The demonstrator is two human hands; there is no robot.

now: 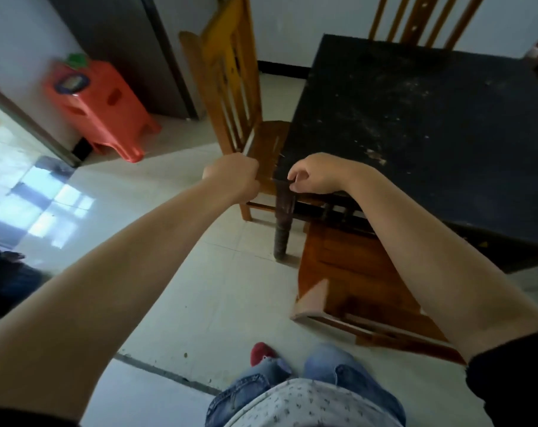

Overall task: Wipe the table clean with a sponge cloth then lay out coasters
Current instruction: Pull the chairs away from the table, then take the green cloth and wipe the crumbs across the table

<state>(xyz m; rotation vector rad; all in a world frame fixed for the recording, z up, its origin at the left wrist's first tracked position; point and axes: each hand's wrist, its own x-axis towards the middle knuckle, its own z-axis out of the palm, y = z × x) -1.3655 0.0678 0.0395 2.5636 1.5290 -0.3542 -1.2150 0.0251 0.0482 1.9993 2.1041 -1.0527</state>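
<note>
My left hand (pixel 232 177) grips the chair (pixel 230 87) by the table's (pixel 430 124) near-left corner, prob to clear wiping room; right hand (pixel 315 174) loosely curled, holding nothing.

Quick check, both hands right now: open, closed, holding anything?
Left hand: fingers curled, gripping the wooden chair by its seat edge.
Right hand: loosely curled at the black table corner, holding nothing visible.
</note>
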